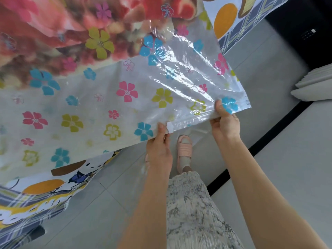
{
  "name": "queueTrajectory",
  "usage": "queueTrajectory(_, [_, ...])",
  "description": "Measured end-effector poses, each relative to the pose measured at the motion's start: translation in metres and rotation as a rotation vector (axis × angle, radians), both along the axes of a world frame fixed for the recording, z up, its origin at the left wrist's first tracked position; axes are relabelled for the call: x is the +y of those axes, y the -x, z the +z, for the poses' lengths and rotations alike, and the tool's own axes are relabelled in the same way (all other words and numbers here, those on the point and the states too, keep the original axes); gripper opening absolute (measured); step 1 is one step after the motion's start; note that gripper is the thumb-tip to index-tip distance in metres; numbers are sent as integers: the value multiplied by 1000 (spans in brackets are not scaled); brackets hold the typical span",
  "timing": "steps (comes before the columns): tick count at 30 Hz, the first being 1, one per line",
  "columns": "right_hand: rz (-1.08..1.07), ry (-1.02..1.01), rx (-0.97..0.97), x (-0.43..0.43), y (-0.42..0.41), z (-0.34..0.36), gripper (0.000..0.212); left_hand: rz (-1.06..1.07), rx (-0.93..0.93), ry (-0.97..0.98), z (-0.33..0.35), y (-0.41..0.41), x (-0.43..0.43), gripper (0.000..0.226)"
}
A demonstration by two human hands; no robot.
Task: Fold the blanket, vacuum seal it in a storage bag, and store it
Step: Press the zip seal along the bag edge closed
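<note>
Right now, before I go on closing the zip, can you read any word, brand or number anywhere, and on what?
bedsheet: big white letters on a yellow band, cut off at the frame edge and blurred; not readable.
storage bag: flower print only, no text to be seen.
zip strip between left hand and right hand: no lettering legible.
</note>
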State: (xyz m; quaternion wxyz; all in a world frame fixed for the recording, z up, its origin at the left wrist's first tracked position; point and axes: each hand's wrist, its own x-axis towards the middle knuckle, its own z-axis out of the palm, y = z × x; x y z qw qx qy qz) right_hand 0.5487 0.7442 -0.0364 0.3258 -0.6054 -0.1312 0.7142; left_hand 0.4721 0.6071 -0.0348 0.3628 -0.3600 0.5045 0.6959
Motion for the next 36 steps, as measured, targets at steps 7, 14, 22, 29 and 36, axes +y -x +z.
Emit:
queueTrajectory(7, [10,18,18,6,-2,-10,30,120,-24,1,-5,5,-6,10])
queueTrajectory(14, [563,142,42,-60,7,3,41,35,30,-54,-9,2,-9,6])
queueTrajectory(22, [596,50,-79,-106,32,2,24,-218,153,10,-9,1,-5,20])
queueTrajectory(29, [581,-14,-196,-95,34,7,34,-279,218,67,-12,-1,2,25])
queueTrajectory(36, [576,-99,-323,-103,39,8,36,-476,228,235,-3,1,-3,40])
